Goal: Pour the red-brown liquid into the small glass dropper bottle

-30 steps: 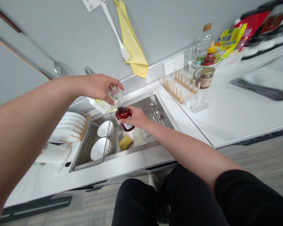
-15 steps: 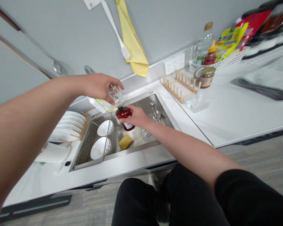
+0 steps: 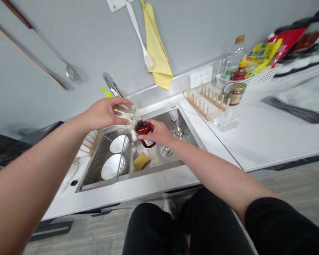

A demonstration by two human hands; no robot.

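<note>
My left hand (image 3: 103,112) is closed round a clear see-through container (image 3: 130,112), tilted so that its lower end meets the neck of a red-brown bottle. That bottle (image 3: 143,129) has a black neck and a white label, and my right hand (image 3: 158,132) grips it from the right side. Both are held above the steel sink (image 3: 159,165). A yellow sponge (image 3: 141,161) lies on the sink floor below them. Whether liquid passes between the two vessels, I cannot make out.
White bowls (image 3: 113,167) sit in a wire basket at the sink's left. A curved faucet (image 3: 112,84) rises behind my left hand. On the right counter stand a wooden rack (image 3: 207,101), a clear tray (image 3: 227,122) and a lidded jar (image 3: 237,94). A yellow cloth (image 3: 156,49) hangs on the wall.
The view has shifted slightly. My left hand has moved back a little, showing more of the faucet, while both hands keep hold of the clear container and the red-brown bottle.
</note>
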